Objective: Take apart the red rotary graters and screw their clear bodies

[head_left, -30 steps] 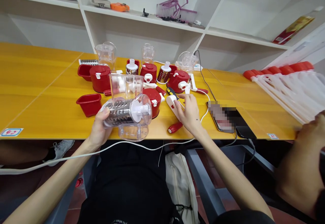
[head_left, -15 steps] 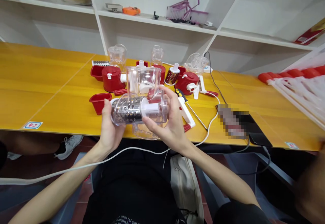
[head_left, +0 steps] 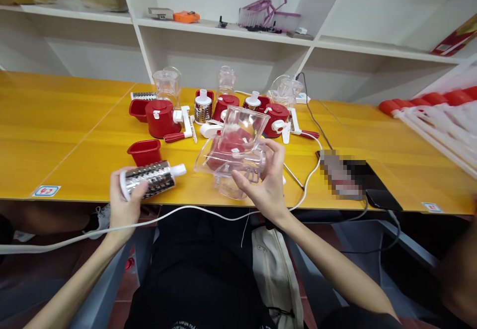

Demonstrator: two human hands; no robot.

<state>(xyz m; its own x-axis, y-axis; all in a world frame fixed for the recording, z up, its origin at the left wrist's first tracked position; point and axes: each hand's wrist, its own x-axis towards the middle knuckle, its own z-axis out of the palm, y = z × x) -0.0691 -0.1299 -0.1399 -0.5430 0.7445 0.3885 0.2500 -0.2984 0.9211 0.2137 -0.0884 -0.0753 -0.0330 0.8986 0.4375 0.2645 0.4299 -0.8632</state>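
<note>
My left hand (head_left: 124,205) grips a steel grater drum (head_left: 151,179) with a white shaft tip, held level over the front edge of the yellow table (head_left: 55,135). My right hand (head_left: 266,182) holds a clear plastic grater housing (head_left: 236,152) with its feed chute tilted up and to the right. Drum and housing are apart, with a gap between them. A red tub (head_left: 143,151) sits just behind the drum.
Red grater bases (head_left: 160,118), more drums (head_left: 203,108), clear housings (head_left: 167,83) and white cranks crowd the table's middle. A phone (head_left: 337,172) and a white cable (head_left: 309,170) lie right of my hand. Red-capped white parts (head_left: 428,115) are stacked far right. White shelves stand behind.
The drum was inside the clear housing, held by both hands. My left hand has pulled it out to the left, and my right hand now holds the empty housing.
</note>
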